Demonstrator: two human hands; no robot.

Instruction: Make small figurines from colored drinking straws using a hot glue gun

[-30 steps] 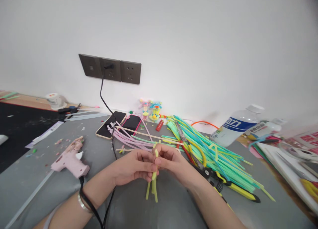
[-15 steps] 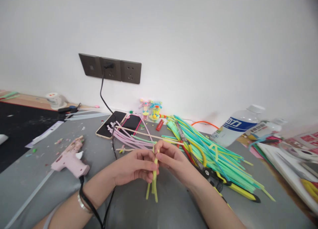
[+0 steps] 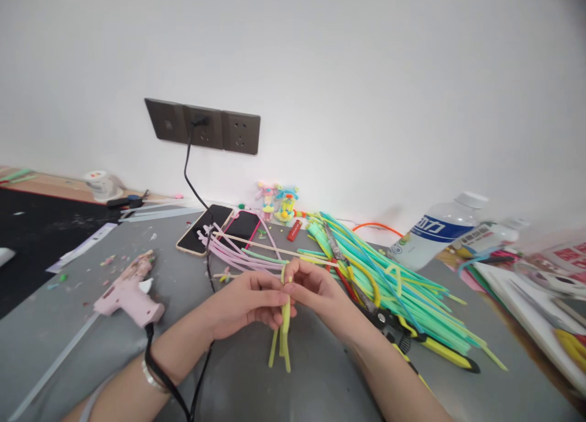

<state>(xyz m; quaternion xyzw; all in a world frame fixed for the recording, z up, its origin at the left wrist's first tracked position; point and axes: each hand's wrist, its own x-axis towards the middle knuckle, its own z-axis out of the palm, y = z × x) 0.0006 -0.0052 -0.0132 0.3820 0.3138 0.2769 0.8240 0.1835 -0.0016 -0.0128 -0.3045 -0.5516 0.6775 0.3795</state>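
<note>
At frame centre, the left hand [image 3: 247, 303] and right hand [image 3: 315, 294] pinch a bundle of yellow-green stems [image 3: 282, 333] together, its loose ends hanging free above the grey table [image 3: 68, 324].

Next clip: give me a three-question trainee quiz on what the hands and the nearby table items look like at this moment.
1. True or false: both the left hand and the right hand grip the bundle of yellow-green fuzzy craft stems.
2. Which item lies on the grey table to the left of the left hand?
A. pink plastic glue gun
B. clear plastic water bottle with blue label
C. small red lighter
3. Fill in: the black power cord is plugged into the dark ____ on the white wall.

Key: 1 true; 2 A; 3 socket panel.
</note>
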